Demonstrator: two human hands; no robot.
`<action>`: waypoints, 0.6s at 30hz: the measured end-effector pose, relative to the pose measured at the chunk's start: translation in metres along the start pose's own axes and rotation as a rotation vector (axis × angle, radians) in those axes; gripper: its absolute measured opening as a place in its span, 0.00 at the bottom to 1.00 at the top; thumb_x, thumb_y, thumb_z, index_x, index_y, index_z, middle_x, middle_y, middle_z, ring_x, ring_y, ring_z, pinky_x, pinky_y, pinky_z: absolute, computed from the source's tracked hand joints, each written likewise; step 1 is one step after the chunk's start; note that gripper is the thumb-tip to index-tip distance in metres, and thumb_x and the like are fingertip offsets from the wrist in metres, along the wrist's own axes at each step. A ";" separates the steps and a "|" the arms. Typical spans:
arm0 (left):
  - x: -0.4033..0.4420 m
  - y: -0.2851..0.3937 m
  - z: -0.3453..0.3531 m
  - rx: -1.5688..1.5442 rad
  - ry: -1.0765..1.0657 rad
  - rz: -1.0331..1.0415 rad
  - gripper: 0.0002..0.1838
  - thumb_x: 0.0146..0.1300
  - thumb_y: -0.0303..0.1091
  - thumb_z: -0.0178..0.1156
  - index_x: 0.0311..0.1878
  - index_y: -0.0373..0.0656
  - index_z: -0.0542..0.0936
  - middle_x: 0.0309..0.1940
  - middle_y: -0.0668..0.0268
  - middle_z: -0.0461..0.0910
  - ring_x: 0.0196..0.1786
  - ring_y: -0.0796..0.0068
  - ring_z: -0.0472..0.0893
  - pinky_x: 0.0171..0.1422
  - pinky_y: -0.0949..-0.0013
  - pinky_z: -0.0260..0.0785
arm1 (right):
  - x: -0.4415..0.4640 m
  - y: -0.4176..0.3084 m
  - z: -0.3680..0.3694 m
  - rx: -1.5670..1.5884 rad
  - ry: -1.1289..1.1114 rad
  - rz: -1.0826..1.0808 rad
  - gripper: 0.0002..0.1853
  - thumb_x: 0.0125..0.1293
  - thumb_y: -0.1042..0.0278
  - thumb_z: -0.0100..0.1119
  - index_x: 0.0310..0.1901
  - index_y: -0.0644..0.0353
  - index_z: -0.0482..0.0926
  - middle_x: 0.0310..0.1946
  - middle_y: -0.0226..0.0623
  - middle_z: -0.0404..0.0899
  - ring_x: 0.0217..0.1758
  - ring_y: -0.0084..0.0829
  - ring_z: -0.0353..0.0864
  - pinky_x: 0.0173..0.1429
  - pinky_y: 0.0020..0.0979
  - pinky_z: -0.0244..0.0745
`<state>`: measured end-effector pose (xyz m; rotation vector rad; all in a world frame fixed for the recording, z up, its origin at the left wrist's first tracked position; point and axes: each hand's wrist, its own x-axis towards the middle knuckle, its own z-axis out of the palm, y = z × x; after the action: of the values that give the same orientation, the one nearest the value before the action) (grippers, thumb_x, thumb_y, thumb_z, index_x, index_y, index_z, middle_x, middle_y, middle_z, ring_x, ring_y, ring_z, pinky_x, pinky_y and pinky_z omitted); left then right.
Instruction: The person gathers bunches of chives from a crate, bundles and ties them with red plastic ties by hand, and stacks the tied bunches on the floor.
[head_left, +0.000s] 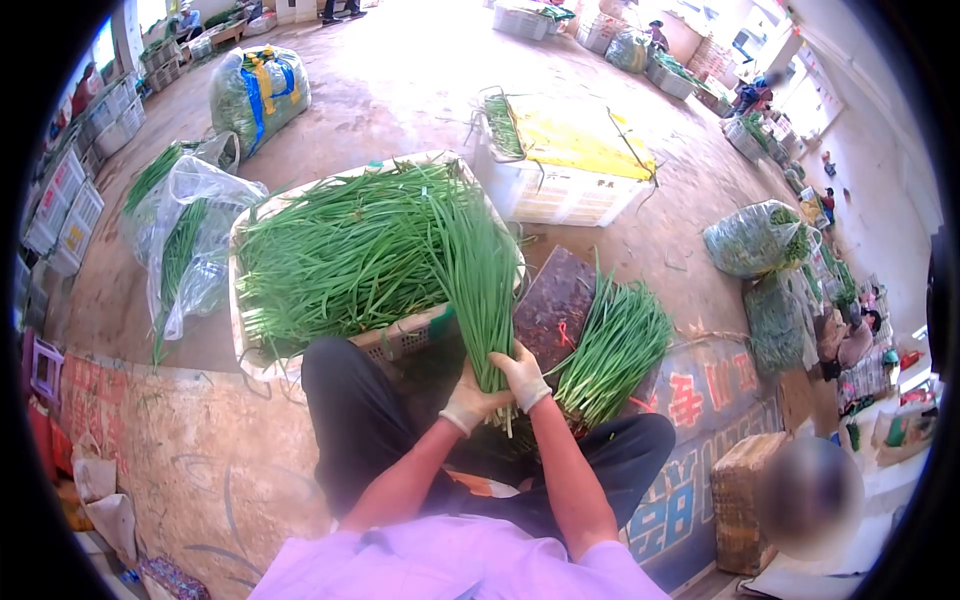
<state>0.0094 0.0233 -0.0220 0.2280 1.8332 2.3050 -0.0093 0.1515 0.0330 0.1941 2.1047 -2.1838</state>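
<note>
In the head view, a bunch of long green chives (474, 275) stands upright between my legs, its cut ends pointing down toward me. My left hand (474, 398), in a pale glove, is closed around the bunch near its base. My right hand (521, 374), also gloved, wraps it from the other side. The leaf tips lean over a white crate (240, 300) heaped with loose chives (345, 250). To the right of my hands, a second pile of chives (615, 350) lies beside a dark board (555, 300) with a red tie (566, 336) on it.
Beyond the crate stands a white crate with a yellow cover (575, 140). Clear plastic bags (200, 220) of greens lie to the left, and a stuffed bag (260, 95) sits behind them. More bags (755, 240) and people line the right. A cardboard box (742, 500) is at lower right.
</note>
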 end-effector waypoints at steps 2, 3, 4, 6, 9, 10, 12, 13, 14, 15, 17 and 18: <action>0.000 0.003 0.000 0.004 -0.025 0.014 0.48 0.49 0.33 0.80 0.71 0.41 0.62 0.61 0.61 0.74 0.62 0.68 0.77 0.68 0.63 0.71 | 0.001 0.005 -0.008 0.048 0.040 0.014 0.25 0.64 0.72 0.61 0.63 0.69 0.74 0.55 0.43 0.81 0.58 0.33 0.79 0.66 0.33 0.71; -0.002 0.012 0.000 -0.339 -0.031 -0.162 0.44 0.53 0.30 0.77 0.71 0.41 0.63 0.61 0.62 0.75 0.61 0.68 0.77 0.67 0.62 0.71 | 0.002 0.005 -0.010 0.088 0.034 0.042 0.25 0.65 0.73 0.59 0.64 0.69 0.73 0.57 0.42 0.80 0.59 0.32 0.77 0.67 0.33 0.69; -0.004 0.021 0.000 -0.681 -0.034 -0.339 0.40 0.56 0.27 0.73 0.71 0.41 0.65 0.60 0.62 0.76 0.60 0.68 0.78 0.66 0.62 0.72 | 0.001 0.006 -0.012 0.089 0.038 0.040 0.25 0.65 0.73 0.59 0.64 0.69 0.73 0.57 0.42 0.80 0.59 0.32 0.77 0.67 0.33 0.69; -0.007 0.024 0.002 -0.693 -0.032 -0.325 0.36 0.59 0.23 0.68 0.71 0.42 0.66 0.60 0.62 0.77 0.60 0.67 0.78 0.67 0.61 0.71 | 0.001 0.004 -0.010 0.067 0.029 0.012 0.26 0.66 0.71 0.59 0.65 0.69 0.71 0.58 0.42 0.79 0.60 0.33 0.77 0.67 0.33 0.69; -0.004 0.011 0.000 -0.580 -0.057 -0.303 0.39 0.59 0.26 0.70 0.73 0.42 0.64 0.62 0.62 0.75 0.62 0.66 0.77 0.68 0.61 0.70 | 0.001 0.001 -0.004 0.145 -0.006 0.077 0.28 0.65 0.68 0.63 0.66 0.70 0.70 0.59 0.43 0.78 0.60 0.33 0.77 0.67 0.33 0.69; -0.003 0.000 -0.001 -0.347 -0.032 -0.195 0.41 0.59 0.27 0.71 0.74 0.42 0.62 0.63 0.61 0.74 0.64 0.66 0.76 0.68 0.62 0.70 | 0.002 -0.001 -0.003 0.146 -0.010 0.077 0.28 0.65 0.68 0.63 0.66 0.70 0.70 0.59 0.43 0.78 0.60 0.33 0.77 0.67 0.33 0.69; -0.003 -0.002 -0.002 -0.114 -0.003 -0.088 0.43 0.58 0.29 0.72 0.75 0.42 0.59 0.64 0.61 0.73 0.65 0.65 0.75 0.69 0.62 0.69 | -0.002 -0.012 0.004 -0.120 -0.103 -0.027 0.32 0.63 0.64 0.69 0.65 0.70 0.70 0.59 0.45 0.78 0.61 0.33 0.77 0.67 0.33 0.70; -0.005 0.003 -0.001 0.005 0.014 -0.063 0.46 0.57 0.30 0.73 0.75 0.42 0.56 0.65 0.60 0.72 0.66 0.64 0.74 0.70 0.62 0.69 | -0.006 -0.017 0.010 -0.167 -0.061 -0.030 0.32 0.58 0.65 0.71 0.63 0.69 0.72 0.56 0.47 0.80 0.60 0.33 0.79 0.66 0.33 0.72; -0.006 0.000 -0.001 0.124 0.028 -0.036 0.49 0.57 0.31 0.74 0.76 0.42 0.53 0.66 0.59 0.70 0.67 0.64 0.73 0.70 0.63 0.68 | -0.006 -0.016 0.009 -0.166 -0.060 -0.030 0.32 0.58 0.65 0.71 0.63 0.69 0.72 0.56 0.47 0.80 0.60 0.33 0.79 0.66 0.33 0.72; -0.005 -0.006 0.001 0.038 0.013 -0.034 0.52 0.55 0.30 0.75 0.77 0.43 0.51 0.67 0.57 0.70 0.68 0.64 0.73 0.71 0.63 0.67 | -0.006 -0.016 0.009 -0.175 -0.010 0.023 0.31 0.58 0.66 0.71 0.62 0.69 0.73 0.55 0.47 0.81 0.58 0.33 0.80 0.65 0.33 0.72; 0.003 -0.012 0.003 0.007 0.010 0.014 0.52 0.55 0.30 0.74 0.77 0.43 0.51 0.66 0.58 0.70 0.67 0.65 0.74 0.71 0.64 0.68 | -0.002 -0.011 0.010 -0.066 0.071 0.031 0.25 0.59 0.75 0.66 0.59 0.69 0.75 0.48 0.40 0.84 0.49 0.30 0.83 0.58 0.32 0.78; 0.005 -0.015 0.003 -0.026 0.008 0.060 0.51 0.56 0.30 0.74 0.77 0.43 0.51 0.66 0.58 0.70 0.67 0.66 0.74 0.70 0.64 0.68 | -0.001 -0.008 0.006 -0.065 0.069 0.032 0.25 0.59 0.75 0.66 0.59 0.69 0.75 0.48 0.40 0.84 0.49 0.30 0.83 0.58 0.32 0.78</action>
<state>0.0062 0.0301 -0.0357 0.2742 1.8235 2.3716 -0.0101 0.1460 0.0414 0.2989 2.1889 -2.1170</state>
